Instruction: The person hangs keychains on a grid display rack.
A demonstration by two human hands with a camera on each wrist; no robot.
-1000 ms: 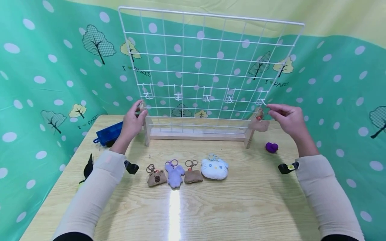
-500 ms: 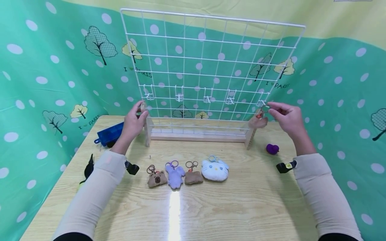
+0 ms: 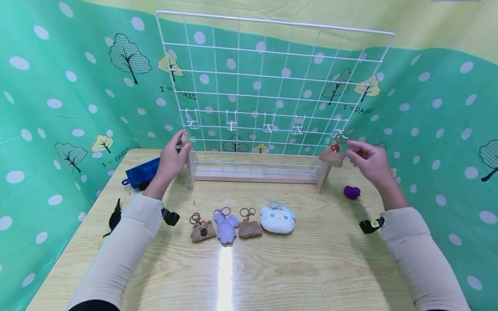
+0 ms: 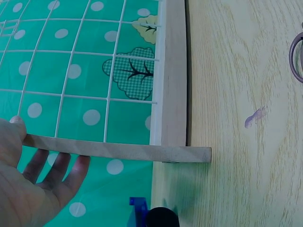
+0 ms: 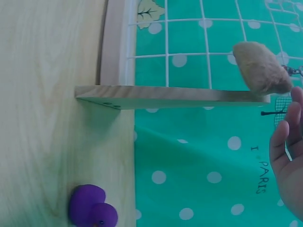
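Note:
A white wire grid rack (image 3: 276, 18) stands upright in a wooden base, with several white hooks along one bar. My left hand (image 3: 173, 154) grips the top of the left wooden post (image 4: 118, 150), thumb on one side and fingers on the other. On the rightmost hook hangs a brown plush keychain (image 3: 331, 156) by its ring (image 3: 341, 138). My right hand (image 3: 367, 162) is just right of it, fingers loosely bent, fingertips right by the ring and plush (image 5: 262, 68). The ring itself is outside the right wrist view.
In front of the rack lie a bear keychain (image 3: 203, 231), a purple plush keychain (image 3: 226, 228), a brown plush keychain (image 3: 250, 229) and a white cat keychain (image 3: 278, 219). A purple duck (image 3: 352, 192) sits right, a blue box (image 3: 142, 172) left.
My right hand has let go of the keychain ring and dropped slightly away. The plush now hangs from the rightmost hook. My left hand keeps its hold on the post.

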